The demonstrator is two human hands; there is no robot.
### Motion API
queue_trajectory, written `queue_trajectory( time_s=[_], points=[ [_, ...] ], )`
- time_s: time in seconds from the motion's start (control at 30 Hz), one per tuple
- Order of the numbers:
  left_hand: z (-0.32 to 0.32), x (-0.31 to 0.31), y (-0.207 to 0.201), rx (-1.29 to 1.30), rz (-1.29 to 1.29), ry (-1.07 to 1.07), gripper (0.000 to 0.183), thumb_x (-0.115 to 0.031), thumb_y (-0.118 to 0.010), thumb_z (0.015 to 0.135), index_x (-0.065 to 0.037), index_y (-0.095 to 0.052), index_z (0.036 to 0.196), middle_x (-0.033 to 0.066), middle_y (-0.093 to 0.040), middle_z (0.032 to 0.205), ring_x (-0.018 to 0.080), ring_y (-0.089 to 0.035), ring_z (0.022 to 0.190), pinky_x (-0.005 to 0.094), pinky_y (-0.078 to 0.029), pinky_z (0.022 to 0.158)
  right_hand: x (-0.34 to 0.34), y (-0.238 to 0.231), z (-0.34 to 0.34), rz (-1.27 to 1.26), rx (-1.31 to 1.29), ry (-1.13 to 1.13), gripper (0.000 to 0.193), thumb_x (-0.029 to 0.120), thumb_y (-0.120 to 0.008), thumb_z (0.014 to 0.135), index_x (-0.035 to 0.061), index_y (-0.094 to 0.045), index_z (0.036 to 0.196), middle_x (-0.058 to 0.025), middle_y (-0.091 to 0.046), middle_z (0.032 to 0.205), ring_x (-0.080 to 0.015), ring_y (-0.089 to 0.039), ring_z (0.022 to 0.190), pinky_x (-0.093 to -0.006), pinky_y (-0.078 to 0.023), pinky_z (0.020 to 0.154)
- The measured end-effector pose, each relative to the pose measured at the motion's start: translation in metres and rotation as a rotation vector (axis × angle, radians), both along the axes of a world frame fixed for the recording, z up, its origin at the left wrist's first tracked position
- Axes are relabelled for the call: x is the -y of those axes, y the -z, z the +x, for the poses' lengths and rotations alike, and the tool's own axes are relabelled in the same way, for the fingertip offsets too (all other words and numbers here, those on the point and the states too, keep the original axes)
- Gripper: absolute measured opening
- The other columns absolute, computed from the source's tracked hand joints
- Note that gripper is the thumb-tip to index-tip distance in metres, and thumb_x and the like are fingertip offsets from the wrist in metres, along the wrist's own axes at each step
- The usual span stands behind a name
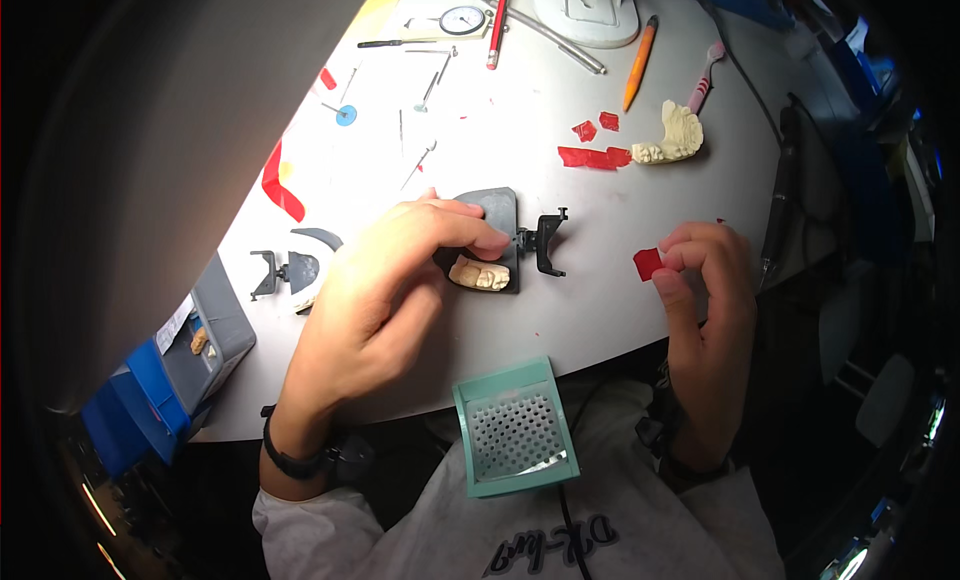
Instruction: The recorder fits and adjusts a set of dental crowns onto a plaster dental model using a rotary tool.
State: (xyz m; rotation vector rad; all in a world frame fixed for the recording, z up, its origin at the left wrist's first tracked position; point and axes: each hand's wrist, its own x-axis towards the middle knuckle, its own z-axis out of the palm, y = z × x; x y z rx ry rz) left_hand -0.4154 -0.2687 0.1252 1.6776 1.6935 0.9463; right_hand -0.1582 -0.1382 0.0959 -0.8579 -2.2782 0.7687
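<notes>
My left hand [385,290] is bent over a dark grey dental articulator plate [490,208], with its index finger lying across the plate. On that plate sits a small cream dental cast [480,274], just below the fingertips. A black hinge bracket [546,242] juts from the plate's right side. Off to the right, my right hand [708,280] pinches a small square of red wax [648,264] between thumb and fingers. Part of a second articulator piece [300,270] shows left of my left wrist, partly covered by it.
Red wax scraps [595,158] and a larger plaster cast [670,136] lie farther back, near an orange knife-like tool [640,65] and a pink toothbrush [706,78]. Several metal instruments and a dial gauge [462,20] spread behind. A green perforated box [515,430] stands at the table's near edge.
</notes>
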Motion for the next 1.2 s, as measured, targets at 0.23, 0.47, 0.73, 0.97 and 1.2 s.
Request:
queue_trajectory(
  time_s=[0.23, 0.47, 0.73, 0.97, 1.2],
  points=[
    [0.011, 0.001, 0.003, -0.101, 0.006, -0.012, 0.027, 0.005, -0.079, 0.082, -0.002, -0.075, 0.108, 0.0128, -0.068, 0.129, 0.0371, -0.061, 0.131, 0.0522, -0.039, 0.118, -0.008, 0.001, -0.012, 0.018, -0.142, -0.018, 0.007, 0.004, -0.067, 0.099, 0.0013, -0.061, 0.096, -0.012, -0.065, 0.096, -0.0289, -0.06, 0.091, -0.0393, -0.048, 0.084],
    [-0.005, 0.006, -0.004, -0.319, 0.056, -0.007, 0.029, 0.008, -0.073, 0.084, 0.0, -0.073, 0.112, 0.0169, -0.058, 0.141, 0.0376, -0.059, 0.131, 0.0455, -0.048, 0.11, -0.005, -0.006, -0.03, 0.048, -0.204, -0.07, 0.012, 0.0, -0.073, 0.091, 0.003, -0.062, 0.091, -0.0103, -0.065, 0.092, -0.0277, -0.059, 0.084, -0.0388, -0.049, 0.077],
    [0.022, 0.006, 0.005, -0.106, 0.012, -0.307, 0.023, -0.005, -0.084, 0.087, 0.0, -0.069, 0.105, 0.0109, -0.069, 0.096, 0.0243, -0.069, 0.087, 0.0328, -0.055, 0.077, 0.019, 0.009, -0.064, 0.178, -0.218, -0.118, 0.023, -0.001, -0.08, 0.079, 0.006, -0.06, 0.088, -0.0083, -0.062, 0.089, -0.0287, -0.059, 0.081, -0.0388, -0.049, 0.07],
    [0.022, 0.007, 0.005, -0.113, 0.052, -0.327, 0.015, -0.001, -0.08, 0.088, 0.0, -0.072, 0.101, 0.0109, -0.069, 0.092, 0.0249, -0.07, 0.082, 0.0339, -0.057, 0.074, 0.033, 0.016, -0.079, 0.188, -0.281, -0.142, 0.024, -0.003, -0.08, 0.077, 0.005, -0.06, 0.087, -0.0088, -0.062, 0.089, -0.0283, -0.06, 0.079, -0.0387, -0.051, 0.069],
    [0.025, 0.006, 0.011, -0.069, 0.116, -0.334, 0.014, 0.0, -0.08, 0.09, 0.001, -0.071, 0.101, 0.0103, -0.069, 0.092, 0.0212, -0.072, 0.078, 0.0302, -0.062, 0.069, 0.033, 0.019, -0.079, 0.151, -0.332, -0.159, 0.022, -0.006, -0.079, 0.077, 0.0033, -0.064, 0.09, -0.0102, -0.07, 0.097, -0.0288, -0.064, 0.084, -0.0372, -0.054, 0.071]
  ],
)
